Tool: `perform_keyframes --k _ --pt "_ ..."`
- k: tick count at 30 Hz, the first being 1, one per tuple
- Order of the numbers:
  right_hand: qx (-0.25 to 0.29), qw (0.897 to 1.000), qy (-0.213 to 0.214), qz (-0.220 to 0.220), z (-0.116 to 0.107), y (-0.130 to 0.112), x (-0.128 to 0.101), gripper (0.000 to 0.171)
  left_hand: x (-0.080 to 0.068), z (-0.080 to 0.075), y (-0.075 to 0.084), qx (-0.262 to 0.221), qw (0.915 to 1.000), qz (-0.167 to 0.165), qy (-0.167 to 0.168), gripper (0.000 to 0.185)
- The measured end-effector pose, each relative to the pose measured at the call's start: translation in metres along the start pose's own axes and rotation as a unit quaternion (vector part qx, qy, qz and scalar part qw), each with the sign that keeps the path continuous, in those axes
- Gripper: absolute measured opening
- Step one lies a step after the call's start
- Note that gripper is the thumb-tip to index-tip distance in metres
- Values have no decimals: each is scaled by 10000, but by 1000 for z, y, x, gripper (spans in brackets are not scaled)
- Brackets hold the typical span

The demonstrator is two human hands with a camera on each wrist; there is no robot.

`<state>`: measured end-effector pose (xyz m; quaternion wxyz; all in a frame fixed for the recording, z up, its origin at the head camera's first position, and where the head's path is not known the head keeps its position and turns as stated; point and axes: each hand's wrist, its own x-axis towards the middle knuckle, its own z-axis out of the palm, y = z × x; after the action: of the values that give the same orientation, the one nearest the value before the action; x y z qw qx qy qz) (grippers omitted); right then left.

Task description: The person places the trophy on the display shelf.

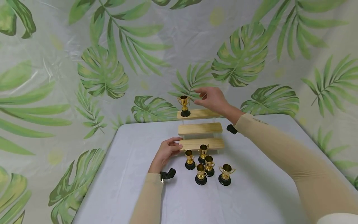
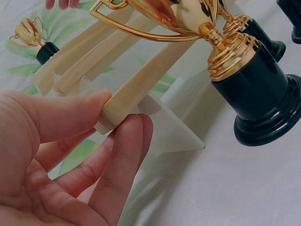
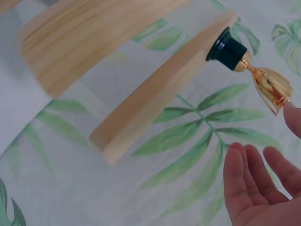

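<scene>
A three-step wooden display stand has its lowest plank (image 1: 204, 143) at the front. My left hand (image 1: 167, 151) pinches that plank's left end, thumb on one face and fingertips on the other in the left wrist view. One small gold trophy cup (image 1: 184, 104) with a black base stands upright at the left end of the top plank (image 1: 199, 114). Just right of this cup is my right hand (image 1: 214, 99), its fingers relaxed and holding nothing. In the right wrist view, the thumb (image 3: 293, 118) overlaps the cup's rim.
Several more gold trophy cups (image 1: 200, 174) stand on the white-covered table (image 1: 131, 174) in front of the stand. Between top and bottom lies the middle plank (image 1: 200, 128). Behind the table hangs a leaf-patterned sheet (image 1: 193, 40). Clear supports (image 2: 176, 127) carry the planks.
</scene>
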<state>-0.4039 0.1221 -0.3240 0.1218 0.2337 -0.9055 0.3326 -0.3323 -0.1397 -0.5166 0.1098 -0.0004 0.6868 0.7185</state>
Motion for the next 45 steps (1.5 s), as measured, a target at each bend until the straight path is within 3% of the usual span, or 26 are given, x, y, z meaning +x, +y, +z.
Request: perform_keyframes --k 19,35,45 --pt "-660 9966 -231 -438 -29 13 -44 47 2 0 -3 -70 9999 -38 114 38" --pt "-61 9978 -197 -627 -46 15 -99 44 2 0 -4 -109 9998 -78 138 39" --pt "-183 9973 -190 -683 -51 16 -129 49 2 0 -4 -93 9998 -60 135 39"
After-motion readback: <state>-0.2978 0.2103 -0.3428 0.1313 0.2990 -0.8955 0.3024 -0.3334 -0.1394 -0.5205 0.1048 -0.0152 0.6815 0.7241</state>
